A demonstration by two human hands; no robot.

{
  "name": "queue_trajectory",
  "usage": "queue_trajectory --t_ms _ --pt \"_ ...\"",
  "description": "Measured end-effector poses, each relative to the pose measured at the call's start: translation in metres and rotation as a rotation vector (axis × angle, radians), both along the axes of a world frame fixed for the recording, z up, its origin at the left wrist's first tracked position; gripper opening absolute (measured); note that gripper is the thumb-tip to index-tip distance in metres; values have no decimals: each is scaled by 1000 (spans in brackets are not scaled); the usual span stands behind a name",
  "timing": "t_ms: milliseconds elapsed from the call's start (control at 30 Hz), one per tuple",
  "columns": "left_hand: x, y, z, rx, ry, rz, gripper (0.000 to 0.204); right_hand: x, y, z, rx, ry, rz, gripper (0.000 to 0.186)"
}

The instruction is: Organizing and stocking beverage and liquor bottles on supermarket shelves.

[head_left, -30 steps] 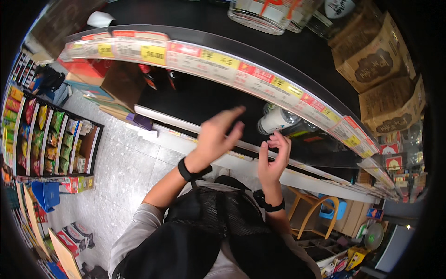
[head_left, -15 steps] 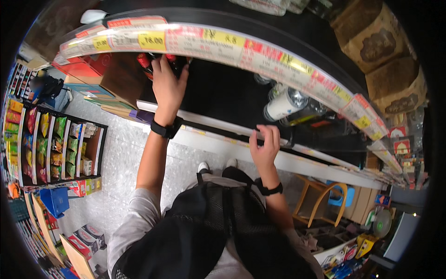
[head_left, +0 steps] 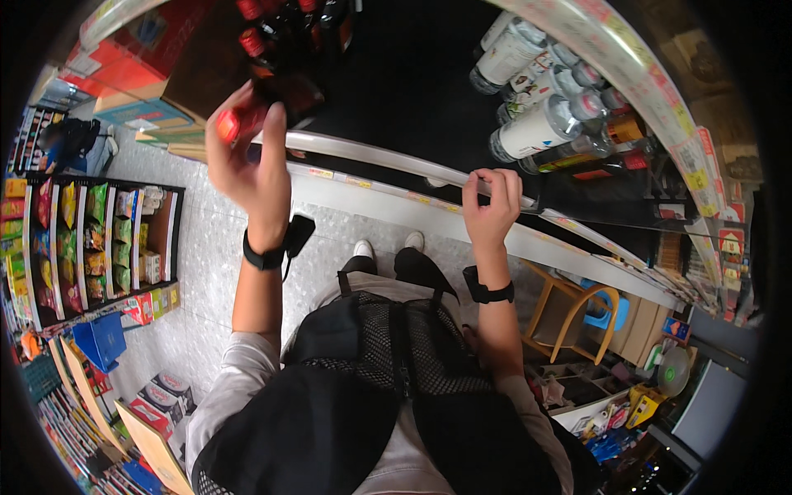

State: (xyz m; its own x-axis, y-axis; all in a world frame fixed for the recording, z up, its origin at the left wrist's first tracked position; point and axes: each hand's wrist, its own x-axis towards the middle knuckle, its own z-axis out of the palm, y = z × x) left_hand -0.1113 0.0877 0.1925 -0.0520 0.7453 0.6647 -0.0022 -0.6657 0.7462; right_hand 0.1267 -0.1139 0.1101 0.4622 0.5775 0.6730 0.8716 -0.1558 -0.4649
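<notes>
Two arms (head_left: pixel 257 301) extended forward, left grip (head_left: pixel 257 177) wrapped round a red-capped bottle (head_left: pixel 230 124), right grip (head_left: pixel 492 208) loosely curled, half-open

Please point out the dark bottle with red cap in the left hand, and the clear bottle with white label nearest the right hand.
Dark bottle with red cap (head_left: pixel 229 126), head view: on its cap.
Clear bottle with white label (head_left: pixel 535 132), head view: on its label.

The left hand (head_left: pixel 254 186) has drawn a red-capped dark bottle (head_left: pixel 230 125) toward the shelf's front edge (head_left: pixel 371 154).
</notes>
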Motion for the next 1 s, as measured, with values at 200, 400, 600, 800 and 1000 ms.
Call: queue_trajectory --t_ms 200,400,600,800,1000 --pt "-61 -62 -64 -55 -22 17 31 1 0 -5 6 -72 -47 11" --pt "-42 -59 -164 -360 204 -98 33 0 -2 -5 -16 -99 -71 10" --pt "-4 -12 -232 -384 196 -63 29 -2 0 -4 -47 -67 -71 10" --pt "10 7 -253 -426 217 -14 30 0 0 -6 -79 -85 -90 9" --pt "11 21 -273 -457 345 40 40 -2 3 -5 -108 -75 -104 10"
